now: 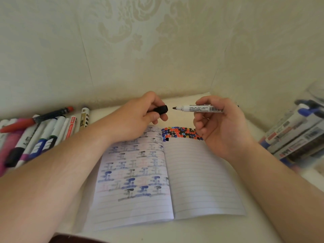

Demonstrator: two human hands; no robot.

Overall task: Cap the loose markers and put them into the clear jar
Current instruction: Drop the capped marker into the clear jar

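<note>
Head view, one moment at a desk; open lined notebook (168, 172) taken as landmark.

Item: left hand (140, 116), above the notebook's far left corner, fingers curled round a black cap (160, 109), open mouth facing right.

Item: right hand (217, 125), above the notebook's far right corner, gripping a whiteboard marker (201, 108) level, dark tip bare and aimed left at the cap. Tip and cap are near, not touching.

Item: loose markers (43, 135), a row lying left of the notebook, mixed colours. Whether each is capped cannot be told from where I stand.

Item: clear jar (298, 134), right of the notebook, lying tilted or on its side as far as I can judge, blurred, with several markers already inside.

Item: patch of coloured ink dabs (180, 133) along the notebook's far edge, beneath the two hands.

Step in hand, by my judgement: capping. To do it well, keep barrel and cap on one line, bring the mouth squarely over the tip so the nib is not crushed, and press home firmly before carrying the marker right to the jar.
</note>
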